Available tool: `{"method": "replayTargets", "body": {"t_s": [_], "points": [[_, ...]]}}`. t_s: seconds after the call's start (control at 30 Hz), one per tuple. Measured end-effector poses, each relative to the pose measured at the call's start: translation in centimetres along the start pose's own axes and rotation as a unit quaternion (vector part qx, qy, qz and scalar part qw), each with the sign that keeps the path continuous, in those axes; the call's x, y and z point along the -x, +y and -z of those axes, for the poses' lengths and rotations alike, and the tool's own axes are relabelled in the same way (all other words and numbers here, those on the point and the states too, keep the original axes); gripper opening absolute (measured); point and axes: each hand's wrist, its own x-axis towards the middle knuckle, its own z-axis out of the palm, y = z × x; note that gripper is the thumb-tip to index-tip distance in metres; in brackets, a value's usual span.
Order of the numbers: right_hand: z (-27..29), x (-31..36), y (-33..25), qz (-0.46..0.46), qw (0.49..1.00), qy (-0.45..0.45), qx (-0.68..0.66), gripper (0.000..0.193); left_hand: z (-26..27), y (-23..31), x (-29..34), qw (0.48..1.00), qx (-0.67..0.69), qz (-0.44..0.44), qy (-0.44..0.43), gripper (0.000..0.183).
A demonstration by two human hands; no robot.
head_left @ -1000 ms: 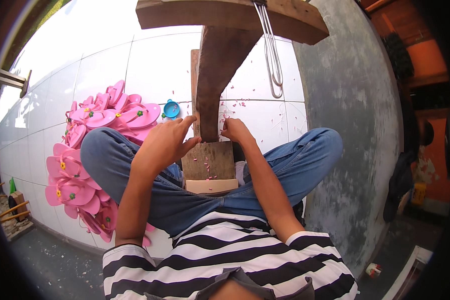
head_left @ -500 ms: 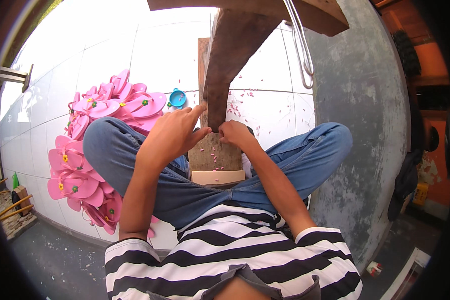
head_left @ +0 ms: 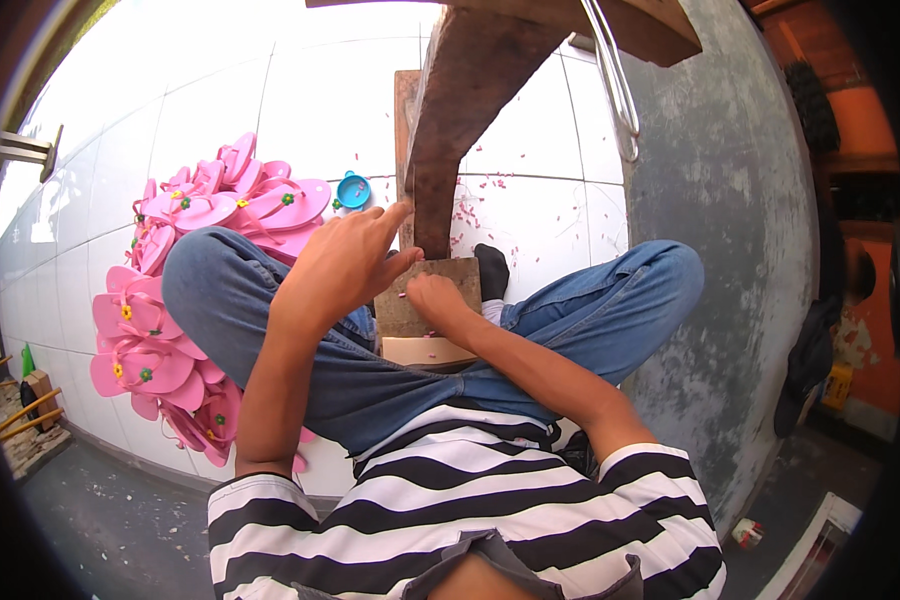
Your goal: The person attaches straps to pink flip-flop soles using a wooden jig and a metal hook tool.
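Observation:
My left hand [head_left: 342, 262] hovers beside the foot of a dark wooden post [head_left: 432, 190], its forefinger and thumb stretched out and apart. Nothing shows in its grasp. Over the low wooden block [head_left: 400, 318] between my legs, my right hand [head_left: 438, 303] has its fingers curled together; whatever they hold, if anything, is hidden. Small pink bits lie on the block around that hand, and one rests on the pale strip [head_left: 410, 350] along the block's near edge. Beyond my left hand stands a little blue cup [head_left: 353, 191] with pink bits in it.
Pink flip-flops [head_left: 170, 370] with small yellow and green flowers are heaped left of my left knee. More pink bits are scattered on the white tiles [head_left: 560, 205] right of the post. A wooden beam [head_left: 630, 25] with a bent metal rod [head_left: 615, 90] overhangs the far side.
My right hand has come from the post's foot back toward me, onto the block, with fewer pink bits now visible there. My left hand has hardly moved.

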Motion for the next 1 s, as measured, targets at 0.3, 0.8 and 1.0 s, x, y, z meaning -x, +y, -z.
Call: {"method": "replayTargets", "body": {"t_s": [0.3, 0.8, 1.0], "points": [[2.1, -1.3, 2.8, 0.131, 0.972, -0.189, -0.037, 0.015, -0.4, -0.1, 0.4, 1.000, -0.015, 0.001, -0.003, 0.047], [0.6, 2.7, 2.1, 0.280, 0.951, -0.060, 0.120, 0.018, -0.5, -0.4, 0.2, 1.000, -0.008, -0.002, -0.012, 0.046], [0.2, -0.2, 6.9, 0.158, 0.986, 0.042, 0.031, 0.010, -0.1, -0.1, 0.2, 1.000, -0.009, 0.001, -0.007, 0.046]]}}
